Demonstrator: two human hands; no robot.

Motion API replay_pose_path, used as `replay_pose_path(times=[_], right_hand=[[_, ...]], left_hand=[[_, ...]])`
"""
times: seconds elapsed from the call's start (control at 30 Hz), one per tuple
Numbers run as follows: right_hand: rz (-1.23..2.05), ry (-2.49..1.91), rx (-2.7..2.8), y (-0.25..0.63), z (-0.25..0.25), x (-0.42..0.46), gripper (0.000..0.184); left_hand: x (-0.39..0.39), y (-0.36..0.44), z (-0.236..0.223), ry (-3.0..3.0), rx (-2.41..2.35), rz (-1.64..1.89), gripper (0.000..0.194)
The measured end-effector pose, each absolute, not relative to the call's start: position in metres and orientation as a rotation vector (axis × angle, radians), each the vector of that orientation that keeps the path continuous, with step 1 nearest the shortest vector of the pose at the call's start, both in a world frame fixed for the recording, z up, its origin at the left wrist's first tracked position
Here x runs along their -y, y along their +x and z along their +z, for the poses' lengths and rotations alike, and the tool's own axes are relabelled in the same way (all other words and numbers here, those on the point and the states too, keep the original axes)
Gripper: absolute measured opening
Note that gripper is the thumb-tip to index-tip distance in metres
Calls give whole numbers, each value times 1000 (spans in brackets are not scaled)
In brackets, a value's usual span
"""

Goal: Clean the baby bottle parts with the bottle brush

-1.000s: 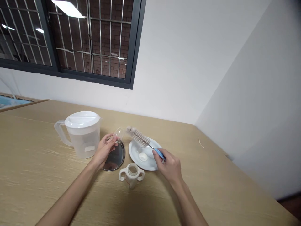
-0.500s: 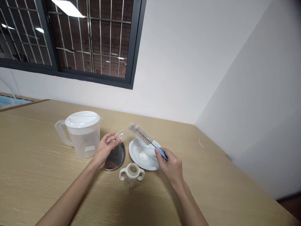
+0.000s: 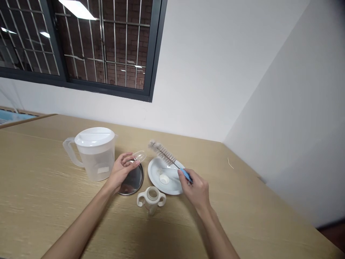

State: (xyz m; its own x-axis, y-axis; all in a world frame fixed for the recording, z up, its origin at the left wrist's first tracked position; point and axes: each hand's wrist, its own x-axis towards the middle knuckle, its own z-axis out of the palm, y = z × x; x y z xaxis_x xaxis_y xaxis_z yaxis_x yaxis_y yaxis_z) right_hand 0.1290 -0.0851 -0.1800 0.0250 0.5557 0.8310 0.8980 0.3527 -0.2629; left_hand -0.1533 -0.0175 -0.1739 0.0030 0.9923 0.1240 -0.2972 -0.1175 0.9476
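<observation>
My left hand [image 3: 120,172] is closed on a small clear plastic cap [image 3: 139,156], held above a round metal dish [image 3: 132,180]. In my right hand [image 3: 195,189] I grip the blue handle of a bottle brush [image 3: 164,155], whose bristled end points up and left over a white plate [image 3: 159,181]. On the plate lies a small white ring-shaped part [image 3: 164,178]. A baby bottle with two handles [image 3: 151,198] stands on the table in front of the plate, between my arms.
A translucent plastic jug with a white lid [image 3: 93,152] stands left of the metal dish. The wooden table [image 3: 40,194] runs to white walls behind and on the right. A barred window is above the far left.
The brush has lifted and drawn away to the right from the clear cap. My left hand turned the cap slightly. Everything else on the table stays put.
</observation>
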Motion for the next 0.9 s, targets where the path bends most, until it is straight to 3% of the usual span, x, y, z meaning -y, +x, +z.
replay_pose_path(times=[0.9], right_hand=[[-434, -1391, 1714, 129, -181, 84, 29]], left_hand=[[10, -156, -184, 1258, -1016, 1435, 67]])
